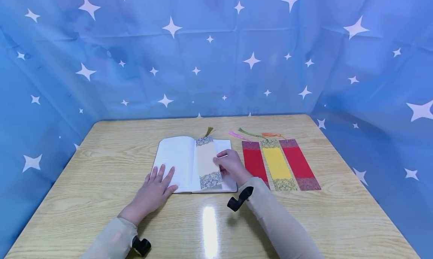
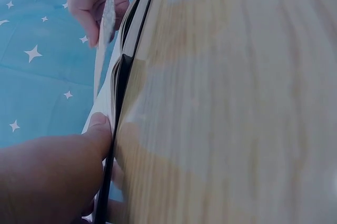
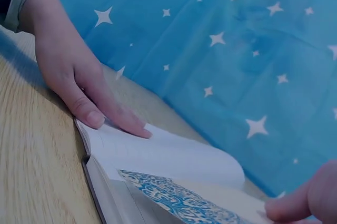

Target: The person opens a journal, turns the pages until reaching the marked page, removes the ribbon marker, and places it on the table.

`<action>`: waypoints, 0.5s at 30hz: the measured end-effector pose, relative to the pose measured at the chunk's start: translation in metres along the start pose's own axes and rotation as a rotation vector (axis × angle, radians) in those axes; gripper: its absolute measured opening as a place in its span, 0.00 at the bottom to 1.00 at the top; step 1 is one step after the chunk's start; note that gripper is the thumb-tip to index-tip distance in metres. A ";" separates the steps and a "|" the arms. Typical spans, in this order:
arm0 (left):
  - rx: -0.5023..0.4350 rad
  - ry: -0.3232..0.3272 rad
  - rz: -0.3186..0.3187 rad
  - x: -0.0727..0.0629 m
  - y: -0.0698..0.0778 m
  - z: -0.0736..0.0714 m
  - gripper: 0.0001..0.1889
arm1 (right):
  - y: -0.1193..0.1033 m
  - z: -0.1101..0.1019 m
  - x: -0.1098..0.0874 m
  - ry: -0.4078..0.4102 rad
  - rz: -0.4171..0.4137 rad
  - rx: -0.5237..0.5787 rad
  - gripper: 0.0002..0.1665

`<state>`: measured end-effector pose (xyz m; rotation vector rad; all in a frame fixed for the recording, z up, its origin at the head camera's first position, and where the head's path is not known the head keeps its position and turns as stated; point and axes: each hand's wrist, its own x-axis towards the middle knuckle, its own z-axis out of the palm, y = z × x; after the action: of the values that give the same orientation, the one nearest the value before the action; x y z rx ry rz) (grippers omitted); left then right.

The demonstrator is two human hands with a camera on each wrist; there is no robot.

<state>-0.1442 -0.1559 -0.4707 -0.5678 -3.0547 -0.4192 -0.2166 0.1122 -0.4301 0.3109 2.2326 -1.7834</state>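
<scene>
An open notebook [image 1: 176, 157] with white lined pages lies on the table. My left hand [image 1: 153, 193] rests with straight, spread fingers on the lower left corner of its left page. Over the right page is a cream bookmark [image 1: 207, 161] with blue patterned ends and an olive tassel [image 1: 209, 131]. By its right edge my right hand [image 1: 232, 165] pinches it between thumb and fingers. In the right wrist view the bookmark [image 3: 184, 203] tilts above the page, and in the left wrist view it stands at a slant over the notebook's edge.
Right of the notebook lie a red bookmark [image 1: 255, 161] with a pink tassel, a yellow bookmark [image 1: 278, 163] with a green tassel, and another red bookmark [image 1: 299, 163] with an orange tassel. A blue star-patterned cloth [image 1: 209, 82] hangs around the wooden table [image 1: 111, 157].
</scene>
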 end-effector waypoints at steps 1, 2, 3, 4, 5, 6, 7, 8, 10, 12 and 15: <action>-0.002 -0.003 -0.002 0.000 0.000 0.000 0.33 | 0.000 -0.001 0.000 -0.006 -0.004 0.018 0.15; -0.004 -0.004 -0.004 0.000 0.000 -0.001 0.33 | 0.000 -0.003 0.000 -0.013 -0.012 0.032 0.15; -0.005 -0.006 -0.005 0.000 0.000 -0.001 0.33 | 0.001 -0.005 0.000 -0.019 -0.018 0.044 0.15; -0.007 -0.007 -0.007 -0.001 0.001 -0.001 0.33 | 0.001 -0.006 0.000 -0.019 -0.021 0.048 0.15; -0.011 -0.008 -0.008 -0.001 0.001 -0.002 0.33 | 0.001 -0.008 0.000 -0.020 -0.026 0.052 0.15; -0.014 -0.008 -0.009 -0.001 0.001 -0.002 0.33 | 0.002 -0.010 0.000 -0.017 -0.026 0.052 0.14; -0.012 -0.007 -0.008 -0.001 0.001 -0.002 0.33 | 0.002 -0.012 0.000 -0.012 -0.024 0.050 0.14; -0.011 -0.006 -0.006 -0.001 0.001 -0.002 0.33 | 0.003 -0.014 0.001 -0.007 -0.027 0.048 0.15; -0.010 -0.003 -0.003 -0.001 0.001 -0.002 0.33 | 0.003 -0.018 0.002 0.008 -0.022 0.043 0.15; -0.008 0.000 0.000 -0.001 0.001 -0.002 0.33 | 0.004 -0.024 0.004 0.025 -0.021 0.042 0.15; -0.008 0.003 0.002 -0.001 0.001 -0.001 0.33 | 0.004 -0.033 0.006 0.039 -0.031 0.049 0.16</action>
<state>-0.1433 -0.1551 -0.4695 -0.5706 -3.0506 -0.4312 -0.2230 0.1449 -0.4290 0.3253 2.2344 -1.8654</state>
